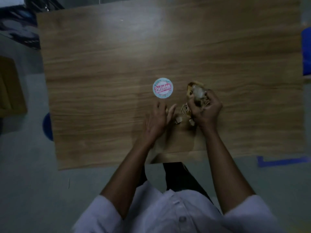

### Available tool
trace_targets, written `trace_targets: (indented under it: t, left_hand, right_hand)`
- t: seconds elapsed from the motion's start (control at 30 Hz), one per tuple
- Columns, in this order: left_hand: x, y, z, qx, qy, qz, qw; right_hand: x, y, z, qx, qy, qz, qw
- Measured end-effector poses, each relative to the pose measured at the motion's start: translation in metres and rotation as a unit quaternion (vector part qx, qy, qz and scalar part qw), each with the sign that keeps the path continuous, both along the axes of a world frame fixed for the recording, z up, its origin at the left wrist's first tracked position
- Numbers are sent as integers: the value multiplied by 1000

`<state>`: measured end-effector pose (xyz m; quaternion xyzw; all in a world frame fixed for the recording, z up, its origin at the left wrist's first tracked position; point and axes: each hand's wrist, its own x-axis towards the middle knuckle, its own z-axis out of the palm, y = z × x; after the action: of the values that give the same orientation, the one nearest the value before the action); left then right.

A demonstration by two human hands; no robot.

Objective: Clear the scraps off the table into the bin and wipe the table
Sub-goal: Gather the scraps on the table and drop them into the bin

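Note:
On the wooden table [101, 81] my right hand [206, 110] grips a bunch of crumpled scraps [196, 91], brown and pale, that sticks out above my fingers. Two small pale scrap pieces [178, 119] lie on the table between my hands, and a striped scrap [184, 109] sits just left of my right hand. My left hand [158, 118] is flat over the table with fingers stretched out, close to those pieces. A round white lid with red lettering [162, 88] lies just beyond my left hand, untouched.
A blue object [306, 52] shows at the right edge and a blue round thing [47, 126] peeks out under the table's left side. Blue tape [282, 161] marks the floor at right. A brown box [10, 88] stands on the floor at left.

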<state>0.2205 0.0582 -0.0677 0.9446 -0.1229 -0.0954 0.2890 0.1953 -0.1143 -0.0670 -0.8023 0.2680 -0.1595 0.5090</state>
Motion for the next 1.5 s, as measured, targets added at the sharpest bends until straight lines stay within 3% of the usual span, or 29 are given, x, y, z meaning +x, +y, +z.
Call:
trace_targets:
  t: [0.13,0.23,0.4,0.53,0.6,0.63,0.7,0.77,0.97,1.13,1.23,1.3,1.5]
  left_hand:
    - [-36,9,-6,-8,-35,-74,997]
    - [-44,6,-13,59,-70,-144,985]
    - [-41,9,-19,215,-151,-239,935]
    - [-39,-1,-16,131,-96,-233,959]
    - [-32,-8,1,29,51,-116,992]
    - [-29,-12,16,-56,144,-31,987]
    - [-27,-16,37,-239,262,156,922]
    - [-33,-26,53,-358,301,271,841]
    - [-51,-42,91,-503,296,367,724]
    - [-53,-37,123,-598,281,336,670]
    - [-50,-21,138,-619,271,334,658]
    - [-45,-4,148,-632,248,335,654]
    - [-10,69,174,-732,192,274,593]
  right_hand:
    - [-29,7,-5,-137,-8,48,989]
    - [-45,8,-9,-138,-16,23,990]
    - [-56,15,-15,-83,-6,-9,996]
    - [-59,28,-9,53,5,-66,996]
    - [-61,35,2,139,0,-98,985]
    - [-62,39,8,170,-3,-108,979]
    - [-64,48,24,209,-15,-125,970]
    - [-64,61,41,237,-38,-130,962]
    - [-57,88,91,233,-98,-128,959]
    - [-49,97,115,202,-153,-110,961]
    - [-41,110,127,189,-155,-80,966]
    - [-35,124,135,185,-155,-49,969]
    - [-3,190,166,156,-186,60,968]
